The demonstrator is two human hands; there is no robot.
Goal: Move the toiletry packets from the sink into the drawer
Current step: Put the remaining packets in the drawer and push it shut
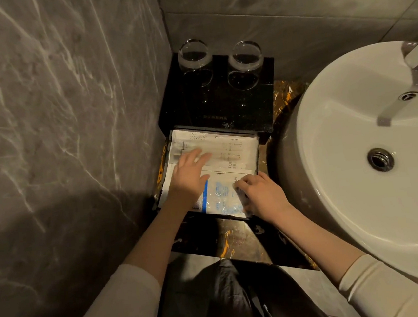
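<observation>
- Toiletry packets [228,153]: white, one with blue print.
- Drawer [257,153]: black.
- Sink [364,219]: white.
- Wall [54,97]: grey, white-veined marble.
- Sleeves [365,278]: cream.

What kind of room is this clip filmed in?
Probably a hotel bathroom: a white basin with a tap, marble-look walls, two glasses on a black amenity box, and packets in its drawer.

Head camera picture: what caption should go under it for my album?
Both hands, left and right, flatten toiletry packets in the open drawer beside an empty sink.
</observation>
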